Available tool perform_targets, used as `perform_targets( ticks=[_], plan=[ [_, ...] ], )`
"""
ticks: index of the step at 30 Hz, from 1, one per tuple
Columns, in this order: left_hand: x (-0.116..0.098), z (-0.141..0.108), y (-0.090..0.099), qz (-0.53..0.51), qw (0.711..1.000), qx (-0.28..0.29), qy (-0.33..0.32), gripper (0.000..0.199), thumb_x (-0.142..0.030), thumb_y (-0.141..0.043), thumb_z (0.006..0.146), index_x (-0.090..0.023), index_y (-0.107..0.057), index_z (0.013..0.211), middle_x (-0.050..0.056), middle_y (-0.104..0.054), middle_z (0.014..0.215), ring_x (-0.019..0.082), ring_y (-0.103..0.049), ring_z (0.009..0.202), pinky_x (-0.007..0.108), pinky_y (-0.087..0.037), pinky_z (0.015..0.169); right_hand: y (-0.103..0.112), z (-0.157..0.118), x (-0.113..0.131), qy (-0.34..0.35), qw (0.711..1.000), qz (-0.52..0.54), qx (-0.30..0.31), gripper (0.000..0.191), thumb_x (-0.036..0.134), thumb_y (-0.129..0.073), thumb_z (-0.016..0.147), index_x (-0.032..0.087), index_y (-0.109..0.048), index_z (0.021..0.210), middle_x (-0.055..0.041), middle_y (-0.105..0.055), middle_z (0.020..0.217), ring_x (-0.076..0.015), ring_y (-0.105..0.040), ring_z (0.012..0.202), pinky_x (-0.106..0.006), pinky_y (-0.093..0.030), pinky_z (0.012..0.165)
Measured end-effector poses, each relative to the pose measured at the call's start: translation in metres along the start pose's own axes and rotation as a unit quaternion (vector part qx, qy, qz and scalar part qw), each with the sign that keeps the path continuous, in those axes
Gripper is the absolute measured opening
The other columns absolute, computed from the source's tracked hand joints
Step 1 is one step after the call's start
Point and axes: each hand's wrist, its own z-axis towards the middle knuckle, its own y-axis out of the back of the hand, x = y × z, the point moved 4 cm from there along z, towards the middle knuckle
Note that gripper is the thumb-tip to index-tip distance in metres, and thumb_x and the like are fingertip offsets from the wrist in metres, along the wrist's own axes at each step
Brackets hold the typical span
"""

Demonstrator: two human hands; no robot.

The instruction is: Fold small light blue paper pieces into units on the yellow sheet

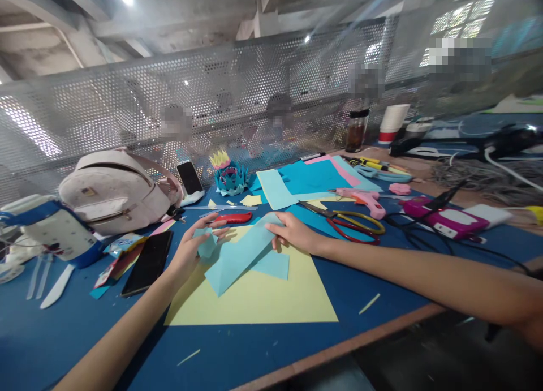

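A light blue paper strip (244, 261) slants across the middle, its upper end pinched between the thumb and fingers of my right hand (297, 232). My left hand (189, 252) holds a small light blue paper piece (206, 245) between thumb and fingers, close to the strip's left side. Below the strip, another light blue paper piece (274, 265) lies on a yellow paper sheet (271, 306). Just beyond my hands is a red cutter (233, 218). Scissors (339, 217) with yellow and red handles rest to the right of my right hand.
A layered paper flower (229, 179) stands behind, beside blue sheets (314, 179). A pink glue gun (367, 201) and tangled cables (424, 232) lie right. On the left are a phone (148, 263), white backpack (114, 193) and blue-and-white container (55, 232). A perforated metal screen (127, 119) rises behind.
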Motion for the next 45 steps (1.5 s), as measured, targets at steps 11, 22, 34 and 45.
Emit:
perform_targets(
  ticks=[11,22,34,45],
  plan=[
    [0.004,-0.001,0.011,0.078,0.995,-0.065,0.011,0.051,-0.044,-0.081,0.071,-0.021,-0.063,0.113,0.002,-0.072,0.086,0.016,-0.066,0.063,0.02,-0.045,0.049,0.016,0.011,-0.009,0.003,0.986,0.125,-0.114,0.015,0.034,-0.053,0.093,0.02,-0.053,0.096,-0.0021,-0.067,0.067,-0.0116,-0.058,0.046,-0.022,-0.036,0.042],
    [0.003,0.004,0.013,0.138,0.987,-0.068,-0.055,0.039,-0.046,-0.083,0.067,-0.016,-0.063,0.083,0.006,-0.072,0.086,0.015,-0.062,0.063,0.022,-0.046,0.056,0.026,0.009,-0.009,0.023,0.965,0.181,-0.186,0.025,0.042,-0.057,0.088,0.02,-0.05,0.096,0.0005,-0.064,0.065,-0.0104,-0.051,0.046,-0.022,-0.037,0.046],
    [0.01,0.007,0.021,0.122,0.985,-0.116,-0.045,0.053,-0.022,-0.066,0.064,-0.026,-0.051,0.115,0.006,-0.062,0.119,0.008,-0.056,0.056,0.018,-0.041,0.045,0.027,0.009,-0.01,0.015,0.96,0.197,-0.198,0.02,0.036,-0.057,0.086,0.02,-0.052,0.096,-0.0005,-0.065,0.066,-0.0112,-0.053,0.048,-0.023,-0.039,0.047],
    [0.013,0.005,0.015,0.109,0.991,-0.068,-0.028,0.024,-0.02,-0.077,0.064,-0.015,-0.072,0.087,0.002,-0.066,0.071,0.014,-0.058,0.051,0.023,-0.042,0.045,0.024,0.007,0.005,0.048,0.969,0.165,-0.179,0.035,0.023,-0.056,0.083,0.022,-0.057,0.118,-0.0089,-0.072,0.101,-0.0184,-0.07,0.072,-0.023,-0.041,0.046]
  ],
)
